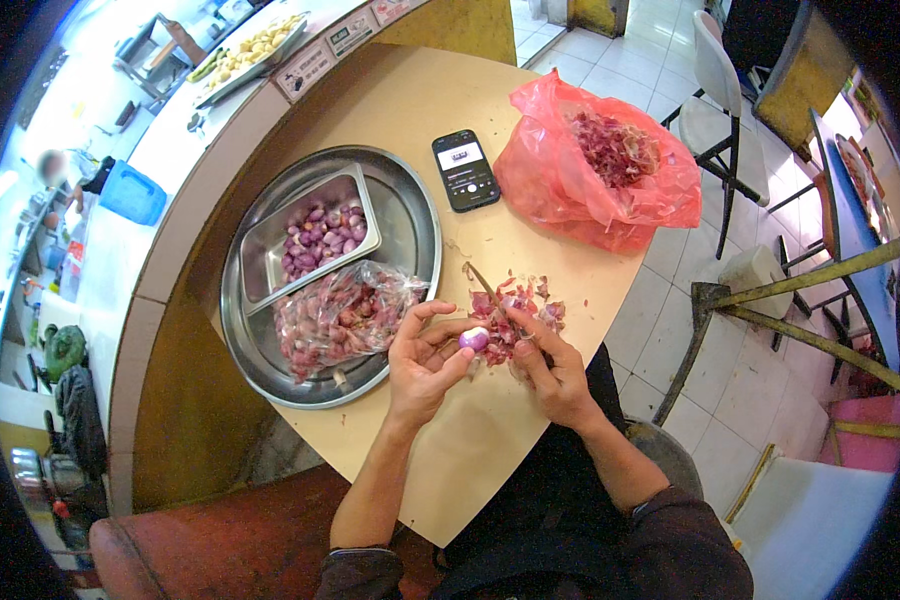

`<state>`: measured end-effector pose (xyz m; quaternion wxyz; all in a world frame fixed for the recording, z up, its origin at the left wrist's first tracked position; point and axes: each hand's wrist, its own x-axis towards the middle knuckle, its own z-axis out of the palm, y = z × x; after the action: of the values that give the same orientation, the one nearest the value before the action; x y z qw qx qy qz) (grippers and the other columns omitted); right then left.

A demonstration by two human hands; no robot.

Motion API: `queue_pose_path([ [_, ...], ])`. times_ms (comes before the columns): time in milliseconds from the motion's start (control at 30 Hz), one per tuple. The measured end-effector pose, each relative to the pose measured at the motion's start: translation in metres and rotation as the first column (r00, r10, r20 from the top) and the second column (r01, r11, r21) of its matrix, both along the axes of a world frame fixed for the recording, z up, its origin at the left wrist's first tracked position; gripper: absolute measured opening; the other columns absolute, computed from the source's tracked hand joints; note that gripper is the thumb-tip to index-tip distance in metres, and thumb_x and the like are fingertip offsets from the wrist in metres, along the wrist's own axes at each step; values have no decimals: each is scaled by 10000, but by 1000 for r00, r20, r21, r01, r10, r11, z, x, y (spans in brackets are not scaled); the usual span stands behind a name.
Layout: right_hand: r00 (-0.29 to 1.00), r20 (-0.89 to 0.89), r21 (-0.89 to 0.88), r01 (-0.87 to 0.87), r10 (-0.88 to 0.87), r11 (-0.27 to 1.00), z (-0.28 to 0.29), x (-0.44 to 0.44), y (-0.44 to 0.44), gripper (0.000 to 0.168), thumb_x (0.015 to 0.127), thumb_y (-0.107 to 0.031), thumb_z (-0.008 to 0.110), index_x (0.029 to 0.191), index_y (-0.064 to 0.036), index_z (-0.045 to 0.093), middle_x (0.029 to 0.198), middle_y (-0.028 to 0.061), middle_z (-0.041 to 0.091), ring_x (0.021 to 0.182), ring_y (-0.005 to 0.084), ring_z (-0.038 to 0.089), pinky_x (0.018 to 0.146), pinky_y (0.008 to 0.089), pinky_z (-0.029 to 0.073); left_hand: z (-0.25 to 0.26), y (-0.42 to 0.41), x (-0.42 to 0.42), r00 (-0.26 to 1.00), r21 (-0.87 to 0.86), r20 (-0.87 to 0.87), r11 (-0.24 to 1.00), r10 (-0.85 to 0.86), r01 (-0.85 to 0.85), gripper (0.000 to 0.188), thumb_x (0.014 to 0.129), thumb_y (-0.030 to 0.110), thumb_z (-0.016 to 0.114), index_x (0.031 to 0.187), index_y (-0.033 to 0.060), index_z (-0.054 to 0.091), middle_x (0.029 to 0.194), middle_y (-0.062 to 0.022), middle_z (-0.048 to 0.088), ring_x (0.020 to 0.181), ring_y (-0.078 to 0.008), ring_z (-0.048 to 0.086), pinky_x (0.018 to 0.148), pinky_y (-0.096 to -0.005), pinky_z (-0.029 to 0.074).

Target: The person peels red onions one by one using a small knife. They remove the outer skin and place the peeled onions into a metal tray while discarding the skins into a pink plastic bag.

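A peeled purple shallot [473, 340] is held between the thumb and fingers of my left hand [429, 360]. My right hand [551, 367] grips a small knife [484, 283], its blade pointing up and left over a heap of dry shallot skins [529, 300] on the table. Left of my hands lies a round metal tray [330, 395]. In it, a steel rectangular pan [261, 259] contains peeled shallots [322, 236], and a clear plastic bag [345, 319] of reddish unpeeled shallots rests against the pan's near side.
A smartphone [466, 171] lies on the cream table [390, 97], beside an open red plastic bag [555, 180] of skins. A curved tiled counter [187, 187] borders the left, bearing a tray of pale peeled pieces [255, 56]. A person [75, 169] stands beyond it. Chairs [720, 135] stand to the right.
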<state>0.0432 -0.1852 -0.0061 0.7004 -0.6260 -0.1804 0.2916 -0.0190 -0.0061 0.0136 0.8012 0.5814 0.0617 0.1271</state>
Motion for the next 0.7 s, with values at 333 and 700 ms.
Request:
queue_pose_path([
  [333,982,6,176,-188,190,966,2,2,-1,560,951,-144,531,1441,-55,276,1331,119,472,1258,231,439,1041,350,349,2,0,2,995,-369,-45,927,-89,67,385,870,-74,521,1251,-43,475,1213,-166,573,1069,-205,591,930,-331,490],
  [700,952,226,23,-216,206,976,15,6,-2,473,972,-186,483,1415,-60,376,1408,146,445,1297,232,423,1072,352,328,-9,1,1,999,83,10,996,-34,33,465,748,-88,694,1190,-29,562,1173,-121,585,1041,-215,595,900,-320,500],
])
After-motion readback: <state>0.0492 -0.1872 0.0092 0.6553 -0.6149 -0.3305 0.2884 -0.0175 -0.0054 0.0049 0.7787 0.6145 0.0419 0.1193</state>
